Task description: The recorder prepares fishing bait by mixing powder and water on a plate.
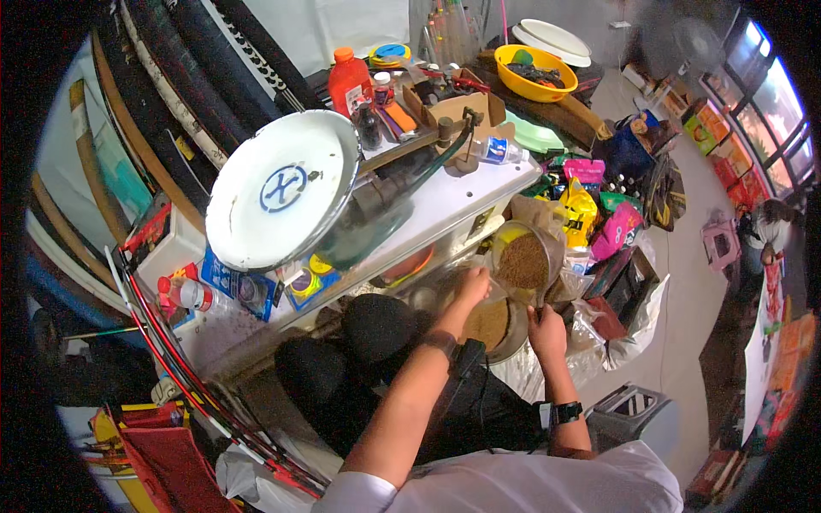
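My right hand (547, 330) grips the handle of a round vessel (524, 261), perhaps a sieve or scoop, that holds brown granular material. At the vessel's left side, my left hand (473, 286) is curled; whether it grips the rim or something else cannot be made out. Below, a round metal basin (513, 340) contains finer tan material. Clear plastic bags (584, 324) lie to the right of the basin.
A white table (423, 237) on the left bears a large enamel basin (282, 189), bottles and packets. A yellow basin (535, 74) stands at the back. Colourful bags (580, 208) are piled beyond the vessel. A grey plastic stool (632, 410) stands right of my forearm.
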Demonstrator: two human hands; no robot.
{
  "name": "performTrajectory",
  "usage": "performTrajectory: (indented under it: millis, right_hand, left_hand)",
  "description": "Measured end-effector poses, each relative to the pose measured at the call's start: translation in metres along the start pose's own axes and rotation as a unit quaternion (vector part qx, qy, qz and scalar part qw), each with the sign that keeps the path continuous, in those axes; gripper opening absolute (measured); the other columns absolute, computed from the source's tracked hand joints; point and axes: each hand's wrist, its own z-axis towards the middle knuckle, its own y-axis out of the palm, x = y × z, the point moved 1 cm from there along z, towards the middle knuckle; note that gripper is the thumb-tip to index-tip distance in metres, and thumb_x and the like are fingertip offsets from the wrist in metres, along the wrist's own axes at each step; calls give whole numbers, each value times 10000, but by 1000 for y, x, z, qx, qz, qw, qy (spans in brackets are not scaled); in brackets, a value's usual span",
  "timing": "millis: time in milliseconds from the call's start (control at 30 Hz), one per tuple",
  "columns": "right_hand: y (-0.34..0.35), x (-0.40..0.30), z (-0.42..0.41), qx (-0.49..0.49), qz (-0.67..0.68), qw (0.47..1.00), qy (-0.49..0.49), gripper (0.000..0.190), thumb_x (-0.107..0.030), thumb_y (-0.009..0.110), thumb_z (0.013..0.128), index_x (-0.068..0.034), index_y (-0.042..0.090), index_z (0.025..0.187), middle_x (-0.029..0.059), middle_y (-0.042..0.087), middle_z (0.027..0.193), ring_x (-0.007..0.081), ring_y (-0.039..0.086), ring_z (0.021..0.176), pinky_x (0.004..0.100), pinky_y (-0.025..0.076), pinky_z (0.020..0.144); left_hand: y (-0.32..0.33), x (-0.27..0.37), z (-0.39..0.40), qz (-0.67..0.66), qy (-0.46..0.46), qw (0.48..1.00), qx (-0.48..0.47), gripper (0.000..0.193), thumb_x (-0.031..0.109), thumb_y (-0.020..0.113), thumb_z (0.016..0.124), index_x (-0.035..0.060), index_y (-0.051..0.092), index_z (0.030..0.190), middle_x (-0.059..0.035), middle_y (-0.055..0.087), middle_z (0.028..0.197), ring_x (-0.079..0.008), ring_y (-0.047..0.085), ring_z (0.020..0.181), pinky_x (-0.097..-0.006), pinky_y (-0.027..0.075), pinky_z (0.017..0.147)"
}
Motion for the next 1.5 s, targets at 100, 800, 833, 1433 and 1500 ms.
performTrajectory:
  millis: [100,800,833,1433,1500]
  right_hand:
    - [4,4,1,-25,-30,999,3,376,-355,518,852,20,530,837,260,577,790,427,549,794,479,434,672]
    - [12,-3,11,-23,-132,989,-66,305,-329,499,849,-27,545,858,215,601,753,401,578,718,488,451,628]
    - [17,2,13,-21,-133,989,-67,305,-329,499,849,-27,545,858,215,601,753,401,578,718,488,451,628]
    - [4,-12,14,-7,-207,973,-105,234,-294,439,872,-80,526,913,166,611,695,358,608,651,467,469,564]
    - [4,-8,14,4,-209,971,-112,222,-285,447,870,-81,526,913,164,611,697,353,609,649,462,469,559]
  left_hand:
    - [-1,0,0,24,-5,1000,-4,334,312,404,895,13,548,858,-60,561,615,-157,522,471,-326,431,513]
    - [3,-18,25,50,-5,998,46,340,315,423,882,32,559,751,-83,592,617,-216,577,550,-356,446,567]
    - [4,-20,28,46,1,997,64,350,325,425,887,34,560,746,-88,593,621,-231,585,584,-368,448,597]
    - [10,-34,45,-19,51,996,65,358,319,417,900,39,548,720,-76,565,565,-237,565,554,-370,448,588]
    - [14,-32,42,-36,57,995,68,362,321,414,901,37,548,721,-73,559,560,-231,560,547,-370,447,578]
